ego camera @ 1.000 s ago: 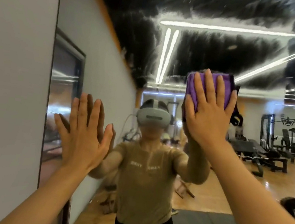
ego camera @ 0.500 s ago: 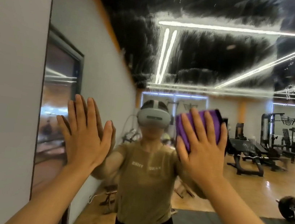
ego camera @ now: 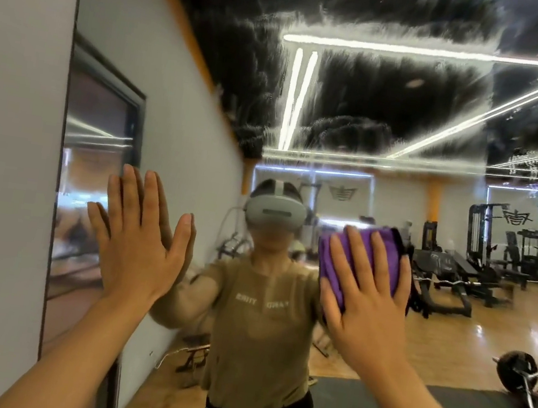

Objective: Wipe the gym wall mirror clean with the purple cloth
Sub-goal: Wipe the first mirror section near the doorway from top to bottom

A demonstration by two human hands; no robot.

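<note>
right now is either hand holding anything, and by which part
The right hand presses the purple cloth flat against the mirror, palm on its lower half. The left hand holds nothing, resting open on the glass.

Purple cloth [ego camera: 361, 265]: folded into a thick pad, pressed flat vs mirror [ego camera: 377, 115], approx mid-height on glass, right of the reflected headset. Mirror: big wall-mounted pane, upright; upper part streaked w/ whitish smears, lower part below the cloth's level reads clearer, shows gym floor.
</note>
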